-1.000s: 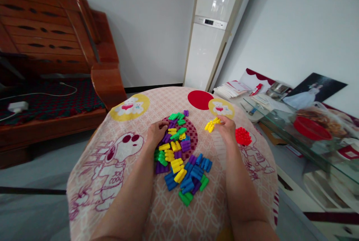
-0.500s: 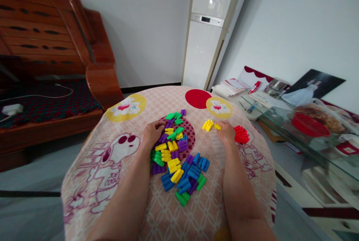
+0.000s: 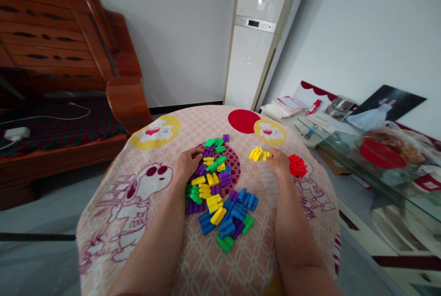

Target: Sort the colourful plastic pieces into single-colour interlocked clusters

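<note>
On the round table's cloth lies a loose pile of toy building blocks (image 3: 215,202), ridged plastic pieces in green, purple, yellow and blue. My left hand (image 3: 188,165) rests at the pile's left edge, fingers loosely curved and apart beside the purple pieces, with nothing visible in them. Right of the pile, my right hand (image 3: 278,163) has its fingertips on a small yellow block (image 3: 267,155). Just left of that is a cluster of yellow blocks (image 3: 256,154). A cluster of red blocks (image 3: 297,166) lies to the right of my right hand.
A patterned cloth (image 3: 158,236) covers the table. At the right stands a glass-topped cabinet (image 3: 330,149) with papers, a metal bowl and a red basin (image 3: 382,153). A wooden bench (image 3: 124,89) is at the left, and a tall white air conditioner (image 3: 250,61) stands behind.
My right hand has turned the small yellow block slightly beside the yellow cluster. My left hand and the pile look unchanged, apart from a slight camera shift.
</note>
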The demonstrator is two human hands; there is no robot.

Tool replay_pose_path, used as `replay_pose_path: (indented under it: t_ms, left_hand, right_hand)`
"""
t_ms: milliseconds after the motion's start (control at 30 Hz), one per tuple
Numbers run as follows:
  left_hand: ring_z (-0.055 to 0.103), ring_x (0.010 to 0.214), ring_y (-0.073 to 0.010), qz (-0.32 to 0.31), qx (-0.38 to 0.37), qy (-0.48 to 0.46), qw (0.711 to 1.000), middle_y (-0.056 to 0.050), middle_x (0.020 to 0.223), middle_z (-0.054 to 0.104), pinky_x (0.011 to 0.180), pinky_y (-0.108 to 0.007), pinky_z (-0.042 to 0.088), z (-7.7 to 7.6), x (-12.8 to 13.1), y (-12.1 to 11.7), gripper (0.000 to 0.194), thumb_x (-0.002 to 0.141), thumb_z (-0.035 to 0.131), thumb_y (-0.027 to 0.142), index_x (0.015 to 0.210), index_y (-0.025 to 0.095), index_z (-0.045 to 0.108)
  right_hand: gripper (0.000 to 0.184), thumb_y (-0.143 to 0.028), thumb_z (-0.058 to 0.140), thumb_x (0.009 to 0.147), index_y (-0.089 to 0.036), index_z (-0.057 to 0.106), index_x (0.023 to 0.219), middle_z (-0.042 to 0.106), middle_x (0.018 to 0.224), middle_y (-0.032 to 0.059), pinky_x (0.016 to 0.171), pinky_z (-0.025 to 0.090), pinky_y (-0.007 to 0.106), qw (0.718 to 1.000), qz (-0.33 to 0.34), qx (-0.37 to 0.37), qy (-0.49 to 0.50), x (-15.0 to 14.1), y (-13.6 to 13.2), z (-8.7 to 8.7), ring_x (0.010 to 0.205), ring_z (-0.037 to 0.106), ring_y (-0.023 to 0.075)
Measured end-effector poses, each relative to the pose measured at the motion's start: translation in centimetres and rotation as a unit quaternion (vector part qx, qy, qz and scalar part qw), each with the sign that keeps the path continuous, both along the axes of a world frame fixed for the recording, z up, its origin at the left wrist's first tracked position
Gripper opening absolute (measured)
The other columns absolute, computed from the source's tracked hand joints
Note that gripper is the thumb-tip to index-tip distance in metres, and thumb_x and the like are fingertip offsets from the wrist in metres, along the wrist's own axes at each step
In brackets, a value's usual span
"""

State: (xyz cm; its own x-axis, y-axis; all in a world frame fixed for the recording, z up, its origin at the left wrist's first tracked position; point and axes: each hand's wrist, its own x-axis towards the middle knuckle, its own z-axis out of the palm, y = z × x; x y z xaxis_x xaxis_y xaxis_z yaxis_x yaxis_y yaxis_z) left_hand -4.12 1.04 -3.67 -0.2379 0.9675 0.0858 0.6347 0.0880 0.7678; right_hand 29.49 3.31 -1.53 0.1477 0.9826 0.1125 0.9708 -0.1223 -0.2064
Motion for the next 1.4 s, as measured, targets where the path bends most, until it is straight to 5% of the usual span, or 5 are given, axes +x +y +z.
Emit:
replay_pose_path:
  t_ms: [267,600,967,1200,1400]
  left_hand:
    - [0.070,0.094,-0.0207,0.002,-0.005,-0.001,1.000,-0.004,0.103,0.078,0.086,-0.028,0.053,0.3,0.1,-0.2,0.029,0.082,0.057,0.022,0.104,0.020,0.076]
    - [0.070,0.094,-0.0208,-0.003,-0.003,-0.001,1.000,-0.005,0.106,0.077,0.087,-0.030,0.053,0.3,0.1,-0.2,0.030,0.082,0.057,0.022,0.106,0.018,0.076]
    - [0.070,0.096,-0.0225,0.001,-0.001,-0.009,1.000,-0.005,0.104,0.078,0.087,-0.030,0.053,0.2,0.1,-0.1,0.029,0.082,0.058,0.020,0.105,0.018,0.076]
    - [0.071,0.096,-0.0227,-0.003,0.011,-0.017,1.000,-0.004,0.103,0.078,0.087,-0.031,0.053,-0.4,-0.2,0.1,0.029,0.082,0.056,0.020,0.103,0.019,0.077]
    - [0.072,0.091,-0.0221,-0.022,0.032,-0.050,0.998,-0.006,0.099,0.078,0.084,-0.031,0.054,-1.2,-0.3,0.4,0.028,0.079,0.058,0.022,0.100,0.017,0.076]
  right_hand:
    - [0.049,-0.016,0.054,0.066,-0.016,0.070,0.112,0.075,0.106,0.0070,0.080,0.052,0.028,0.960,0.056,0.093,0.259,1.2,0.6,-1.5,0.086,0.067,0.0183]
    - [0.038,-0.023,0.054,0.061,-0.017,0.072,0.094,0.076,0.089,0.0049,0.079,0.054,0.033,0.909,0.098,0.145,0.378,1.4,2.0,-4.0,0.081,0.067,0.0201]
    - [0.042,-0.018,0.052,0.072,-0.015,0.073,0.108,0.074,0.110,0.0088,0.084,0.052,0.032,0.943,0.076,0.199,0.257,-0.7,0.6,-0.6,0.083,0.066,0.0192]
    - [0.024,-0.030,0.060,0.087,-0.017,0.074,0.072,0.070,0.068,0.0022,0.065,0.043,0.024,0.941,0.261,0.090,0.194,-8.9,-2.3,1.5,0.065,0.061,0.0147]
    - [0.024,-0.018,0.063,0.087,-0.019,0.075,0.108,0.074,0.104,0.0072,0.088,0.049,0.029,0.900,0.399,0.044,0.168,-12.1,-3.1,-0.3,0.095,0.067,0.0184]
